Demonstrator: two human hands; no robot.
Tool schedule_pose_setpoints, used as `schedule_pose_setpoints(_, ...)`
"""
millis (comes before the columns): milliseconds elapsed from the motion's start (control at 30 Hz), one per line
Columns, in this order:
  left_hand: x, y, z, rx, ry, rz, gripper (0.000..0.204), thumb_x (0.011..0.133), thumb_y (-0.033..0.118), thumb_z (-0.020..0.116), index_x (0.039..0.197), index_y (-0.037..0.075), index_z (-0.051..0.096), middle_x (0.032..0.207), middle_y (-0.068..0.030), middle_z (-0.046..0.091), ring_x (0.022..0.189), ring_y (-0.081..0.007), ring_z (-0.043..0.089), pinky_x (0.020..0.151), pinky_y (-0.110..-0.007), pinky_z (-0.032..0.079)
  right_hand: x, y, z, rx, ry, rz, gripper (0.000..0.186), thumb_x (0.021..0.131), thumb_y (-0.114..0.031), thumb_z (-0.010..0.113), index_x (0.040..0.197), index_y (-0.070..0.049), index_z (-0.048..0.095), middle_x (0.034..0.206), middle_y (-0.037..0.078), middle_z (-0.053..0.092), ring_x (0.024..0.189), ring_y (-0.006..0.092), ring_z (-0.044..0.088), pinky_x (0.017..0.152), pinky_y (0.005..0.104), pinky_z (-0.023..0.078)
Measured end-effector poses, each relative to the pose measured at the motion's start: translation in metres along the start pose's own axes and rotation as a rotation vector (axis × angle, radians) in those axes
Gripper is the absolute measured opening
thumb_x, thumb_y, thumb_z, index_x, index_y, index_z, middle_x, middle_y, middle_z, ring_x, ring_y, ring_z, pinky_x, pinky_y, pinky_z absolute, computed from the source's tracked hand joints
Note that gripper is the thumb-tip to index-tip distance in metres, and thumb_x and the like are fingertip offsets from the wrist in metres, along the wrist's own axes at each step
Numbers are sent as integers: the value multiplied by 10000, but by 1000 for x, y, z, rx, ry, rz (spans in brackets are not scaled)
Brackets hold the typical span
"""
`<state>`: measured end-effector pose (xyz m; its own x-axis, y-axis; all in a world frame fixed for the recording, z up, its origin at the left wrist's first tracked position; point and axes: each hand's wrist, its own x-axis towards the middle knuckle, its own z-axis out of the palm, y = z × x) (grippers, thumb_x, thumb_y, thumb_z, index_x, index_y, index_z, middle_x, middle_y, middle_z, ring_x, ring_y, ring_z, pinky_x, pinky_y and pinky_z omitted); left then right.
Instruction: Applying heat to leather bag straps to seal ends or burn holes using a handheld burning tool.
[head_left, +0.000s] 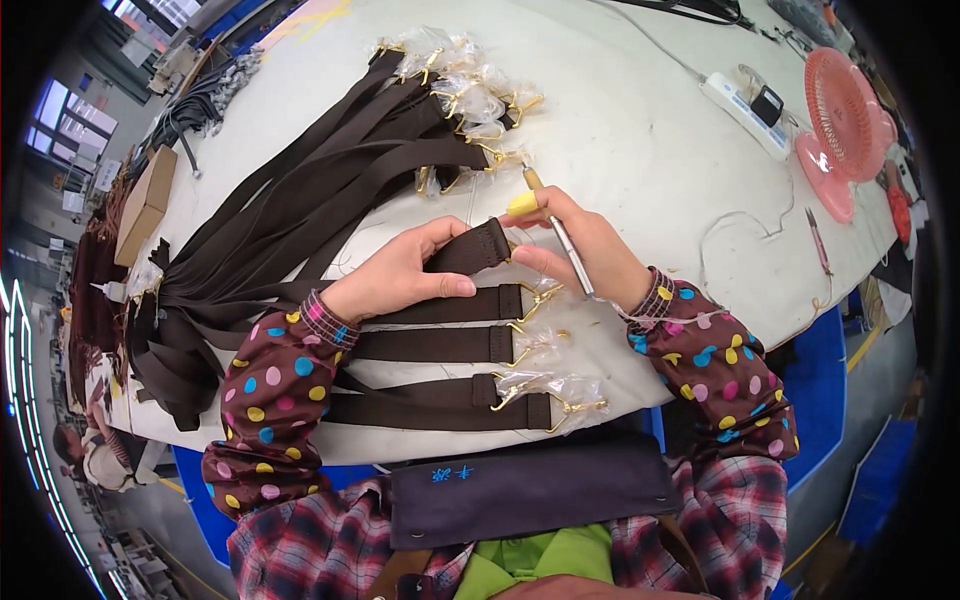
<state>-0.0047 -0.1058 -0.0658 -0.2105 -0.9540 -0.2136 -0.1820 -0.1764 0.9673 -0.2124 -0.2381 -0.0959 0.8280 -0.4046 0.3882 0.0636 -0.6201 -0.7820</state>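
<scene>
My left hand (pixel 400 275) is closed on a dark brown webbing strap (pixel 470 250), thumb below it, with the stitched, folded end turned up toward the right. My right hand (pixel 598 243) grips a slim metal pen-like tool (pixel 568 245) with a brass-coloured end, and its thumb and fingertips come close to the strap's end. One right finger wears a yellow finger cover (pixel 522 204). Whatever hardware sits on the held end is mostly hidden by the fingers. Below the hands lie several straps (pixel 430 345) with gold wire hooks (pixel 545 293), some wrapped in clear plastic (pixel 580 390).
A large bundle of straps (pixel 330 150) spreads across the white table (pixel 620 110), plastic-wrapped hooks at its far end. Toward the right are a power strip (pixel 745 115), a pink plastic fan (pixel 840 105) and thread snips (pixel 819 243). A cardboard box (pixel 146 205) stands left.
</scene>
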Motion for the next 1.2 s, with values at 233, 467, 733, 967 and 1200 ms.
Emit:
schedule_pose_setpoints(233,1,-20,2,-157,118,-1,296,904,110,617,1159,9,507,1101,-22,567,1035,-78,502,925,-234,397,3,-1,-1,57,-138,230,310,829,-122,667,1047,-46,460,878,123,647,775,293,647,669,374,497)
schedule_pose_setpoints(467,3,-14,12,-33,252,1,392,920,67,571,1282,51,422,1168,-51,561,1032,-81,527,922,-242,419,9,-3,-16,-344,161,-140,196,809,-10,655,944,-44,516,797,77,581,645,180,596,562,282,464)
schedule_pose_setpoints(733,6,-16,25,764,490,47,462,819,140,683,1232,123,476,961,-125,546,863,-278,572,735,-347,470,10,-2,-6,-448,3,-268,291,751,-70,676,988,-73,508,827,75,586,839,278,562,730,378,421)
schedule_pose_setpoints(967,6,-4,21,1098,377,194,297,808,254,682,1032,90,575,887,-133,527,766,-337,573,650,-419,477,6,7,-2,-317,-42,-104,269,764,-88,693,988,-53,549,890,127,586,848,321,558,749,387,440)
schedule_pose_setpoints(1200,7,-13,23,559,382,6,448,755,88,741,1130,48,500,778,-52,539,562,-137,520,538,-269,439,8,0,5,-145,48,-65,193,799,-135,699,901,-66,551,799,98,607,788,306,592,729,377,459)
